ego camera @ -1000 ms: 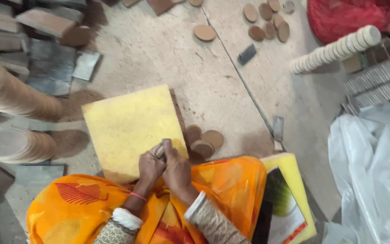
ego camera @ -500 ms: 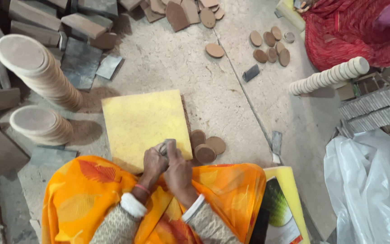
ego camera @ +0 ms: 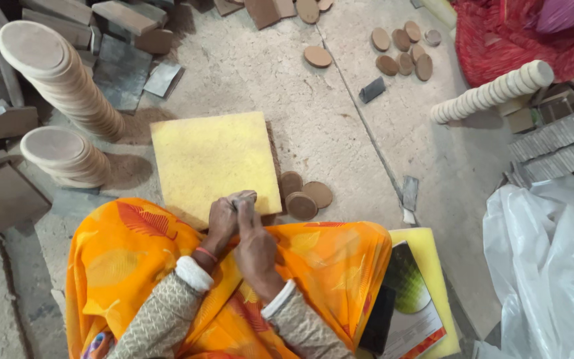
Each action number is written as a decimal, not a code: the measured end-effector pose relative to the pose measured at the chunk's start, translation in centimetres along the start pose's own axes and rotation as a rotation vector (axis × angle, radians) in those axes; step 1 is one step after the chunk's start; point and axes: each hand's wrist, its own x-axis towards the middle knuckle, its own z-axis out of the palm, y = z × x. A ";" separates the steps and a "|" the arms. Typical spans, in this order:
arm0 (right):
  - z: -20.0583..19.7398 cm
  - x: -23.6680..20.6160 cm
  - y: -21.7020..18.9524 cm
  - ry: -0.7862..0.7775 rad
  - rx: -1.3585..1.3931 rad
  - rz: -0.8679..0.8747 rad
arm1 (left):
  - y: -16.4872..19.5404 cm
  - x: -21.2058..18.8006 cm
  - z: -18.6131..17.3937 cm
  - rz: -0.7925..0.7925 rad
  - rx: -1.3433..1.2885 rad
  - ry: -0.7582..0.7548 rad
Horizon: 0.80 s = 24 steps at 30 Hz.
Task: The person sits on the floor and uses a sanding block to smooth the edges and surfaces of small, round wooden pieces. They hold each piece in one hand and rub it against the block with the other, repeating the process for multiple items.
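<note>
Seen from above, a person sits on a dusty concrete floor (ego camera: 340,133) with bright orange cloth (ego camera: 134,266) draped over the lap. Both hands meet at the near edge of a square yellow foam pad (ego camera: 210,159) lying flat on the floor. The left hand (ego camera: 222,223) and the right hand (ego camera: 255,242) press together around a small round wooden disc (ego camera: 242,197), of which only the rim shows above the fingertips. Each hand's grip is closed on that disc, fingers curled tight against it, holding it just over the pad's front edge. Just right of the pad, three loose wooden discs (ego camera: 305,196) lie overlapping on the floor. To the left stand two stacks of larger discs, a tall leaning stack (ego camera: 61,80) and a short stack (ego camera: 64,156) near it. Further off, at the top right, more scattered discs (ego camera: 403,53) lie near a long roll of discs (ego camera: 493,92) resting on its side. A white plastic bag (ego camera: 546,266) fills the lower right corner.
</note>
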 end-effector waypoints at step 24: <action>0.0 3.4 4.3 -0.113 0.123 0.151 | -3.5 -0.1 2.1 0.213 -0.190 0.101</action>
